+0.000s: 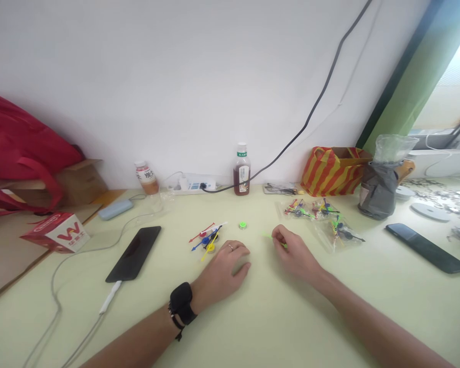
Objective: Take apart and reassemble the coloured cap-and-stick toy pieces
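My right hand (296,251) pinches a thin bright green arrow pointer (267,235); its tip sticks out to the left, and the fingers cover most of the rest. My left hand (227,267) rests low over the table with the fingers bent and the thumb apart, and I see nothing in it. Just beyond its fingers lie several arrow spinners: a red one (202,234), a blue one (205,240) and a yellow one (210,248) among them. A small round green piece (243,225) sits alone between and beyond the two hands.
Clear bags of coloured spinners (333,230) lie right of my right hand. Phones flank the work area: a charging one (134,254) left, another (425,248) right. Along the wall stand a dark drink bottle (242,171), a power strip (195,184) and a striped bag (329,171).
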`<state>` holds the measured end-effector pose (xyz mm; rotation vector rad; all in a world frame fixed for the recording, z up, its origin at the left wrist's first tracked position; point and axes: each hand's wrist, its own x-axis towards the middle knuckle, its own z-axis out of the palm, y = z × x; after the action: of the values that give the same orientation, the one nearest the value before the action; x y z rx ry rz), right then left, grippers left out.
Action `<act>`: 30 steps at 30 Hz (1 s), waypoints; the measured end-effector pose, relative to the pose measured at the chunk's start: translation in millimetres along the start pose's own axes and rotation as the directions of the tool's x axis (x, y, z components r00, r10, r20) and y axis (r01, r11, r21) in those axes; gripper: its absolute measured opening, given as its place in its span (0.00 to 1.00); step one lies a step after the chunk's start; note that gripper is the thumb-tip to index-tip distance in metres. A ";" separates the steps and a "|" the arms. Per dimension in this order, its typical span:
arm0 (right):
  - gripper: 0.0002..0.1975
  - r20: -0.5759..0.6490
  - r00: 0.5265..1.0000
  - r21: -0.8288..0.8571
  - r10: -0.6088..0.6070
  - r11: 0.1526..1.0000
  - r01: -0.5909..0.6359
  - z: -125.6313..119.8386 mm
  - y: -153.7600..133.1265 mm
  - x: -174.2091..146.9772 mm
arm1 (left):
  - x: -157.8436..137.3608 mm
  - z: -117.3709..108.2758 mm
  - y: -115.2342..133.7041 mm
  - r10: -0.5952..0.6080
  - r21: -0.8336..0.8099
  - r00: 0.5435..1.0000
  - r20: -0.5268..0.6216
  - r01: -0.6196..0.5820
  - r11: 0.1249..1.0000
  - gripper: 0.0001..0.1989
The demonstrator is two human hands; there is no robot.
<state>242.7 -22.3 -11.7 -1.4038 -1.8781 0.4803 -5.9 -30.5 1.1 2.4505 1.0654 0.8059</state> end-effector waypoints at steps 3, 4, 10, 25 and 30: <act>0.04 -0.035 0.999 0.042 -0.008 0.999 0.010 1.3 0.3 -0.3 | -1.3 2.2 1.0 -0.030 0.004 1.000 -0.002 0.030 1.000 0.12; 0.04 -0.044 0.999 0.046 -0.008 0.999 0.010 1.9 1.1 -0.4 | -1.4 2.8 0.2 -0.046 0.025 0.999 -0.017 0.047 0.999 0.12; 0.11 -0.069 0.997 0.063 -0.015 0.998 0.020 5.4 10.3 2.4 | 0.4 3.2 -12.6 -0.113 0.137 0.991 -0.073 0.122 0.983 0.13; 0.27 0.101 0.985 0.095 -0.139 0.987 0.130 25.0 -2.0 2.5 | -2.6 9.2 -25.7 -0.115 0.216 0.992 -0.053 0.124 0.969 0.23; 0.26 0.112 0.984 0.095 -0.140 0.987 0.130 24.5 -4.4 3.9 | -2.0 9.5 -25.1 -0.134 0.239 0.991 -0.019 0.135 0.962 0.27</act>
<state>221.2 -17.0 -23.7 -1.2052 -2.0064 0.5813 -14.9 -16.3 -20.0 2.5359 1.3865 0.6714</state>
